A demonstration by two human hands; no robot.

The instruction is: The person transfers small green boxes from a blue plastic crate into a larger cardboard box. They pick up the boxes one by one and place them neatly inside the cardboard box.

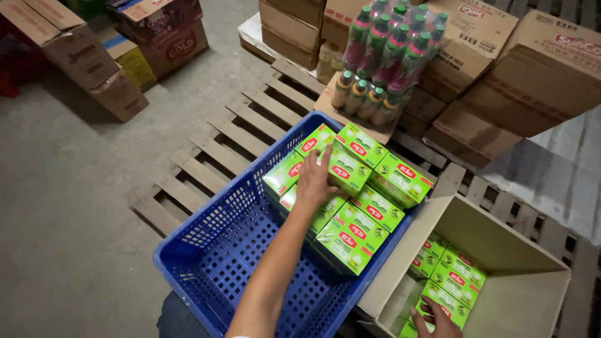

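Green boxes (350,188) stacked at the far corner of the blue crate (213,250). Left hand (315,181) lies flat on the stack, fingers spread, pressing on a box top, not gripping. Right hand (435,320) at the near edge of the cardboard carton (532,275), fingers curled on a green packet (446,300) inside; grip partly cut off. Wooden pallet (219,150) under crate, bottle packs (391,44) beyond.
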